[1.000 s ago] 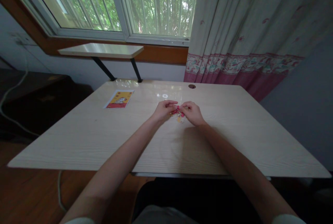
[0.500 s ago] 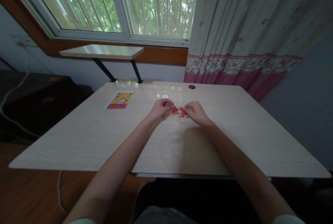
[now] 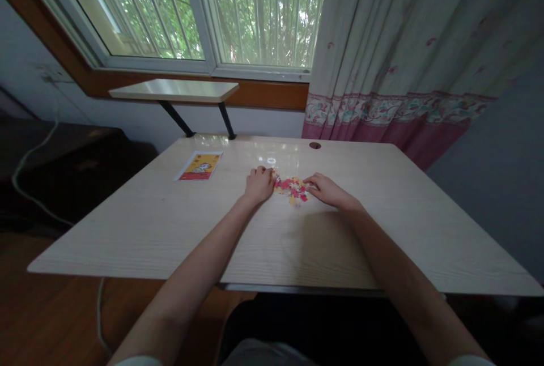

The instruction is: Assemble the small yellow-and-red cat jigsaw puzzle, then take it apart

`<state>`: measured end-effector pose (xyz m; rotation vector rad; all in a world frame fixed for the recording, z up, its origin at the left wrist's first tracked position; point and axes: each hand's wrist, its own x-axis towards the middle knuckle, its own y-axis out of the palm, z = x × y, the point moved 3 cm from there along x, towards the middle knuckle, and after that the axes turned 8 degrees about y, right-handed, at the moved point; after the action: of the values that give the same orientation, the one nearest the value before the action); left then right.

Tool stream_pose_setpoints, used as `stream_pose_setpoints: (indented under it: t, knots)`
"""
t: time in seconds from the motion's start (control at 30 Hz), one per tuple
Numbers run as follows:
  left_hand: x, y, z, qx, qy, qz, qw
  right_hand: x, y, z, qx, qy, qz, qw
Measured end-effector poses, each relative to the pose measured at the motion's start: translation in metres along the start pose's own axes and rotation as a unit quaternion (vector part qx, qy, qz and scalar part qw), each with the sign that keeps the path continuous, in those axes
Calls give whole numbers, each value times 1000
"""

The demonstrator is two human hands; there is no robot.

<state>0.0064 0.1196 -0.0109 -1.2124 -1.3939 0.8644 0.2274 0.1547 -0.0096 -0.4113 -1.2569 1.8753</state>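
Note:
A loose pile of small jigsaw puzzle pieces (image 3: 292, 187), red, yellow and white, lies on the pale wooden desk (image 3: 272, 241). At its left edge rests my left hand (image 3: 258, 184), palm down with the fingers bent over the nearest pieces. It is open, and the fingertips are partly hidden. My right hand (image 3: 326, 189) is at the right edge of the pile, fingers reaching left and touching the pieces. Those fingers are slightly apart, with nothing plainly gripped. A picture card (image 3: 200, 166) in yellow and red, showing a white animal figure, lies flat to the left.
A raised shelf (image 3: 174, 89) on black legs stands at the back left of the desk. Behind is a barred window (image 3: 263, 15), with a patterned curtain (image 3: 382, 71) to its right. A round cable hole (image 3: 315, 145) is near the back edge.
My hands have moved apart, the left one leftward and the right one slightly rightward. The pieces between them are more spread out. The camera view has shifted a little.

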Motion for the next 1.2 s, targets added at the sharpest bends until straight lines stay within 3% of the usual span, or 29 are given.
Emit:
stream_pose_setpoints:
  t: [0.27, 0.4, 0.47, 0.63, 0.73, 0.8, 0.93, 1.07, 1.2]
  knots:
    - [5, 2, -3, -107, 188, 17, 976, 3, 16, 21, 40, -33, -6, 999]
    - [12, -1, 6, -98, 128, -28, 986, 4, 11, 17, 49, -25, -29, 998]
    - [13, 3, 7, -85, 106, -13, 991, 5, 9, 14, 16, -9, -50, 999]
    - [8, 13, -8, -114, 192, 65, 973, 3, 16, 12, -60, 36, -47, 996]
    - [4, 7, -15, -170, 242, 76, 952, 2, 19, 17, -48, 37, -36, 998]
    - [2, -3, -11, -206, 238, 66, 947, 1, 19, 21, -27, 24, -29, 999]
    - [-6, -32, 28, -182, 184, 8, 966, -2, 21, 31, -16, -21, 26, 999]
    - [-25, -60, 103, -36, 113, -14, 993, -3, 30, 47, -57, -55, 96, 992]
    - [-55, -77, 178, 100, -23, -20, 995, 9, 38, 65, -65, -81, 107, 989]
